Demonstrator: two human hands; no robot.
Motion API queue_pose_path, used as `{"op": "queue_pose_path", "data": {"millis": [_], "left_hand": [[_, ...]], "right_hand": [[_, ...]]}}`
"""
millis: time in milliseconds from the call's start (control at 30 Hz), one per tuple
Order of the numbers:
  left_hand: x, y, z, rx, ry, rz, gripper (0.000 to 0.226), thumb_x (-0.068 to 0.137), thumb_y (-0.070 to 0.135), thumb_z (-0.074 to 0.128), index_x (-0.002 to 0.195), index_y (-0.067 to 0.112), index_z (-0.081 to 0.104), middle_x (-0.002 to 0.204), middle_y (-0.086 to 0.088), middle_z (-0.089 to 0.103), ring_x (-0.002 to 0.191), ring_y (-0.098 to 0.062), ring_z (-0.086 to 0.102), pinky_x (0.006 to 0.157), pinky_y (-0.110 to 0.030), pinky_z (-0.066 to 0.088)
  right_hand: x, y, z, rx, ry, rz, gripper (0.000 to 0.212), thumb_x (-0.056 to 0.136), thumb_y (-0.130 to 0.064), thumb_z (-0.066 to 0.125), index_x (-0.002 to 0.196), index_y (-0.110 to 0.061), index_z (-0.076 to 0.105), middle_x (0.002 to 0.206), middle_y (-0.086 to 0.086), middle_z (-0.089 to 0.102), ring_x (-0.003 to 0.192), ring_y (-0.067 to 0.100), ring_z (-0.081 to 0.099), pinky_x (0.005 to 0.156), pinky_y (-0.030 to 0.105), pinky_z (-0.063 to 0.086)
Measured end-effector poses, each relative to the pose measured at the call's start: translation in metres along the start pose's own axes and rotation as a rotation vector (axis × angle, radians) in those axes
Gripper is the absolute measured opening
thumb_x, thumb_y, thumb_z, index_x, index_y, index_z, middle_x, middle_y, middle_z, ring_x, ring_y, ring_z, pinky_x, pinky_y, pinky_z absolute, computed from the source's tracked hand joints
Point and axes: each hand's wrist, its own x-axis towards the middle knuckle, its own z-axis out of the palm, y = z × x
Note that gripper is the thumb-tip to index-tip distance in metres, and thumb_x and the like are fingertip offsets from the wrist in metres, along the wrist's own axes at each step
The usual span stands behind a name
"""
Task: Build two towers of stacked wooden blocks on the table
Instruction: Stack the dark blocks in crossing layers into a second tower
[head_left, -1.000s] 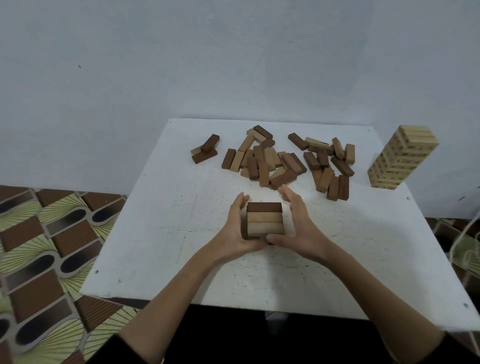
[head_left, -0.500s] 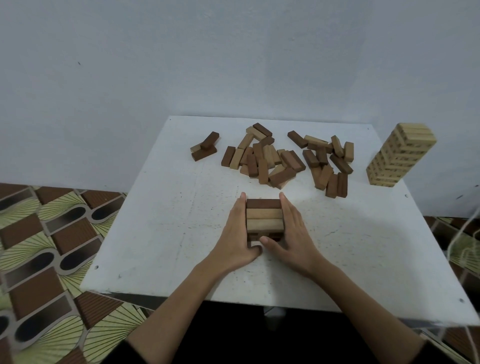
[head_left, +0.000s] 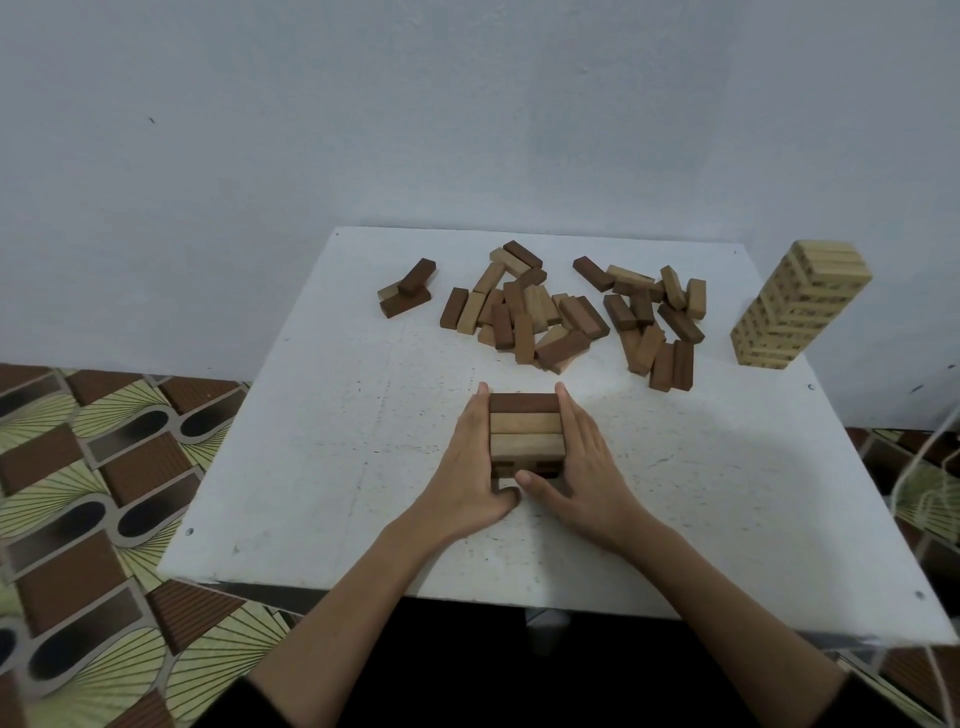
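While both hands stay flat-fingered, the left hand (head_left: 470, 467) and right hand (head_left: 584, 470) press the sides of a short stack (head_left: 526, 434) near the front of the table (head_left: 322, 452) — neither clenched. Loose blocks (head_left: 561, 312) lie behind; a pale tower (head_left: 797, 306) stands far right. Its markings are unreadable.

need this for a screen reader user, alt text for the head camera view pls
Both hands, left hand and right hand, press flat against the sides of a short block stack on a white table. Behind it lie loose blocks, and a tall pale tower stands far right.
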Motion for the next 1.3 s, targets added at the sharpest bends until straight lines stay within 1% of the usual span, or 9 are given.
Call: {"op": "queue_pose_path", "data": {"millis": [333, 567, 633, 700, 767, 833, 933, 1067, 1300], "left_hand": [[-0.003, -0.001, 0.001, 0.100, -0.001, 0.025, 0.111, 0.080, 0.021, 0.070, 0.148, 0.020, -0.018, 0.159, 0.004, -0.009, 0.147, -0.015, -0.002, 0.119, -0.040, 0.019], [-0.004, 0.001, 0.001, 0.105, 0.003, 0.014, 0.111, 0.080, 0.023, 0.071, 0.148, 0.018, -0.016, 0.159, 0.002, -0.006, 0.146, -0.015, 0.000, 0.119, -0.039, 0.017], [-0.003, 0.000, 0.000, 0.083, -0.007, 0.002, 0.111, 0.079, 0.022, 0.071, 0.149, 0.018, -0.016, 0.159, 0.002, -0.005, 0.146, -0.014, 0.000, 0.119, -0.038, 0.016], [-0.003, 0.001, -0.002, 0.022, -0.006, -0.024, 0.114, 0.077, 0.023, 0.075, 0.149, 0.019, -0.013, 0.158, 0.001, 0.000, 0.146, -0.015, 0.004, 0.118, -0.037, 0.019], [-0.001, 0.002, -0.009, -0.030, 0.000, -0.063, 0.118, 0.072, 0.027, 0.081, 0.150, 0.022, -0.008, 0.154, 0.003, 0.006, 0.143, -0.015, 0.010, 0.115, -0.032, 0.023], [0.004, 0.005, -0.017, -0.042, -0.015, -0.068, 0.126, 0.065, 0.030, 0.086, 0.148, 0.029, -0.009, 0.150, 0.013, 0.010, 0.139, -0.012, 0.016, 0.112, -0.031, 0.027], [0.013, 0.013, -0.031, -0.003, -0.081, -0.045, 0.133, 0.058, 0.031, 0.090, 0.142, 0.046, -0.011, 0.145, 0.023, 0.014, 0.136, -0.011, 0.021, 0.110, -0.036, 0.033], [0.019, 0.032, -0.044, 0.270, -0.185, 0.049, 0.134, 0.062, 0.034, 0.088, 0.146, 0.033, -0.016, 0.150, 0.002, 0.017, 0.135, -0.020, 0.025, 0.106, -0.044, 0.038], [0.023, 0.038, -0.049, 0.377, -0.243, 0.068, 0.130, 0.064, 0.030, 0.086, 0.145, 0.033, -0.015, 0.140, -0.005, 0.037, 0.116, -0.021, 0.048, 0.092, -0.043, 0.050]], "right_hand": [[0.000, 0.005, 0.002, -0.113, -0.049, 0.025, 0.112, 0.067, -0.089, 0.013, 0.146, -0.018, -0.020, 0.158, -0.003, -0.012, 0.144, 0.013, -0.005, 0.118, 0.035, 0.001], [-0.001, 0.003, 0.001, -0.118, -0.061, 0.050, 0.116, 0.064, -0.091, 0.012, 0.147, -0.016, -0.017, 0.158, -0.002, -0.007, 0.144, 0.015, -0.002, 0.117, 0.035, 0.002], [0.000, 0.001, -0.002, -0.070, -0.065, 0.056, 0.120, 0.062, -0.092, 0.019, 0.147, -0.015, -0.016, 0.158, -0.001, -0.006, 0.144, 0.014, -0.001, 0.118, 0.036, 0.004], [0.002, -0.004, -0.008, 0.005, -0.078, 0.075, 0.123, 0.064, -0.086, 0.042, 0.148, -0.015, -0.014, 0.158, -0.001, -0.006, 0.144, 0.015, -0.002, 0.117, 0.038, 0.007], [0.005, -0.009, -0.019, 0.036, -0.107, 0.129, 0.126, 0.066, -0.068, 0.068, 0.148, -0.016, -0.013, 0.157, -0.003, -0.005, 0.143, 0.015, -0.002, 0.115, 0.037, 0.011], [0.009, -0.012, -0.034, 0.058, -0.124, 0.153, 0.127, 0.063, -0.051, 0.080, 0.147, -0.018, -0.009, 0.155, -0.002, 0.003, 0.142, 0.019, 0.005, 0.114, 0.037, 0.018], [0.017, -0.019, -0.054, 0.023, -0.210, 0.062, 0.131, 0.060, -0.046, 0.083, 0.146, -0.020, -0.011, 0.155, 0.000, 0.004, 0.140, 0.022, 0.013, 0.114, 0.043, 0.024], [0.029, -0.030, -0.067, -0.168, -0.297, -0.035, 0.129, 0.062, -0.038, 0.085, 0.147, -0.020, -0.011, 0.154, 0.001, 0.010, 0.134, 0.027, 0.025, 0.106, 0.043, 0.035], [0.038, -0.033, -0.060, -0.302, -0.304, -0.120, 0.127, 0.062, -0.036, 0.083, 0.147, -0.023, -0.011, 0.143, 0.006, 0.033, 0.111, 0.025, 0.050, 0.086, 0.043, 0.051]]}}
